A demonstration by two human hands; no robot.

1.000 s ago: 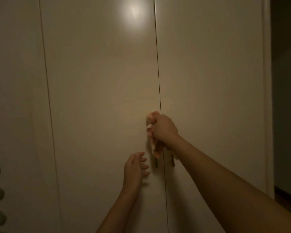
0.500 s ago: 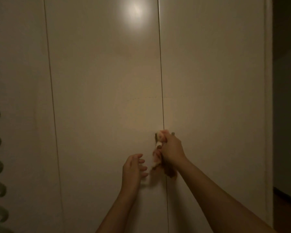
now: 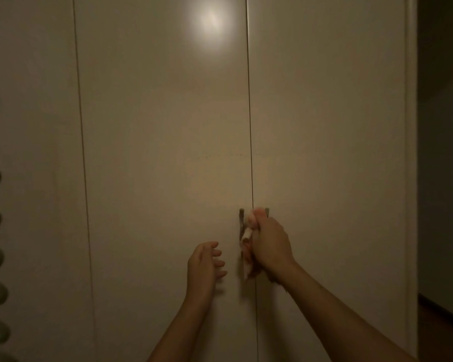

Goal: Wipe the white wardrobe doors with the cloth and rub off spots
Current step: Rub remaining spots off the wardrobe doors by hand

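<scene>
At the seam between two white wardrobe doors (image 3: 162, 158), right hand (image 3: 270, 244) fisted on a bunched cloth (image 3: 247, 235), grip pressed tight, cloth against the door handles (image 3: 241, 218). Left hand (image 3: 203, 265) just beside, fingers loosely spread, holding nothing. Dim light; faint dotted smear line (image 3: 220, 155) above.

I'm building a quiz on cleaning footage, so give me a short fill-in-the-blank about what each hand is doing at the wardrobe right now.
1. The crumpled pale cloth is bunched in the ____ hand.
2. That right hand presses the cloth by the thin vertical ____ between two white wardrobe doors.
3. The left hand holds ____, fingers spread.

Missing words: right; seam; nothing
</scene>
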